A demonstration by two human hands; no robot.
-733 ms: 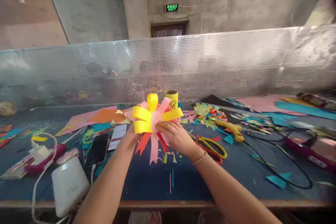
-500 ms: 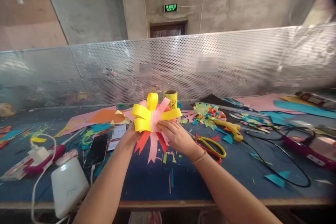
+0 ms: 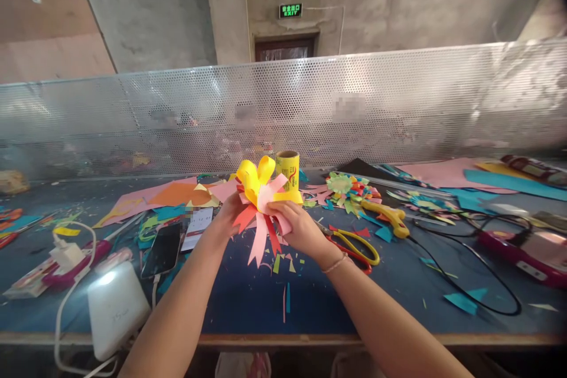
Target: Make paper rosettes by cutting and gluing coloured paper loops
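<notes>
Between both hands, above the middle of the table, is a paper flower [image 3: 264,195] made of yellow loops with pink and red notched strips hanging below. My left hand [image 3: 230,214] grips it from the left and behind, its fingers mostly hidden by the paper. My right hand [image 3: 299,227] pinches the flower near its pink centre, fingers pressed together. Just behind the flower stands a yellow roll [image 3: 287,166], partly covered. Scissors with yellow and red handles [image 3: 354,246] lie close to my right wrist.
A yellow glue gun [image 3: 387,217] with a black cable lies to the right, near a heap of colourful paper pieces [image 3: 349,188]. On the left are a phone [image 3: 162,252], a white device [image 3: 117,310] and a power strip [image 3: 101,251]. A perforated metal screen [image 3: 283,109] runs behind.
The paper flower has turned and tilted, so its yellow loops now bunch towards the upper left. Both hands keep hold of it.
</notes>
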